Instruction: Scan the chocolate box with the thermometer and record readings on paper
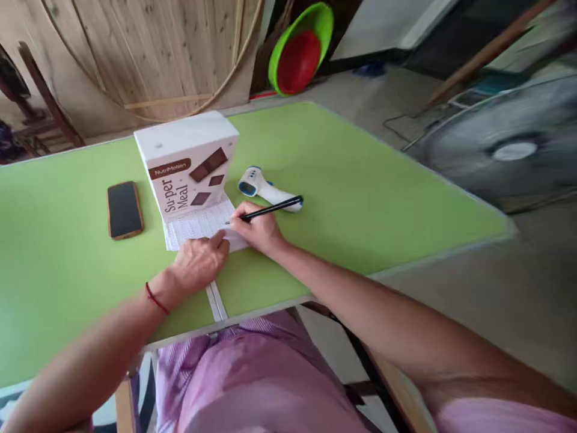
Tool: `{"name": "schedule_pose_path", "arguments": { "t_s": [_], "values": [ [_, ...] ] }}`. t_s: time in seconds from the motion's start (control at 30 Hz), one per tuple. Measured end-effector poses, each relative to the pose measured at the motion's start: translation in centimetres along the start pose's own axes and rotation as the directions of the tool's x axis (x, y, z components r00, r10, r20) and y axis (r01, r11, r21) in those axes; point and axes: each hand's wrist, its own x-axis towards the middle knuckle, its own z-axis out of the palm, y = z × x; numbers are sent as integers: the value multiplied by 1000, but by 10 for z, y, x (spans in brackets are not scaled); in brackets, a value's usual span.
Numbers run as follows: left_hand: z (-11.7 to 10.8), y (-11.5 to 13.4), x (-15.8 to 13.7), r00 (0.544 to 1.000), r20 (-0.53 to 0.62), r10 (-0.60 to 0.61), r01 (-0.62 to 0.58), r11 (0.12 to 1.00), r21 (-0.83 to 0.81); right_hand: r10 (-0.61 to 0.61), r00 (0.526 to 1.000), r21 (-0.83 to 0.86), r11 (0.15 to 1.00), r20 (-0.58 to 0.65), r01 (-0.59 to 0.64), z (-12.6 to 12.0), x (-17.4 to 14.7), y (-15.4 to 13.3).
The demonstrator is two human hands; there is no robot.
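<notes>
Between the fingers of my right hand (260,227) is a black pen (273,208), its tip down at a sheet of paper (195,227) covered in small writing. My left hand (201,260) lies flat on the near edge of that paper, fingers stretched toward the pen tip. A white box (187,174) printed "NutriMotion Super Meal" stands upright on the far part of the paper and hides some of it. Just beyond my right hand, a white and blue infrared thermometer (269,191) lies on its side.
A phone (125,210) in a brown case lies left of the box on the green folding table (360,174). On the floor to the right stands a large fan (509,144). Green and red basins (301,57) lean behind the table, near a wooden panel (157,54).
</notes>
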Motion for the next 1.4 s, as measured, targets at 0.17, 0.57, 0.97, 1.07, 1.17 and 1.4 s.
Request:
{"name": "schedule_pose_path", "arguments": {
  "t_s": [0.17,0.57,0.97,1.07,1.17,1.4],
  "values": [
    [1,-1,2,1000,-26,17,-17,1000,5,6,999,-4,1000,37,-6,-2,-1,-1],
    [5,-1,2,995,-98,22,-19,999,35,4,1000,20,1000,15,-4,-1,-2,-1],
    [3,-1,2,995,-95,29,-28,1000,9,2,999,6,1000,43,-2,-3,-2,-2],
    [3,-1,2,995,-91,29,-28,1000,13,13,999,-5,1000,37,-13,-2,-2,-2],
    [2,-1,2,996,-89,29,-28,1000,11,22,999,3,1000,31,-22,-2,-2,-3],
    [1,-1,2,997,-75,25,-25,1000,3,27,999,-2,1000,40,-27,-2,-1,-3]
  ]
}}
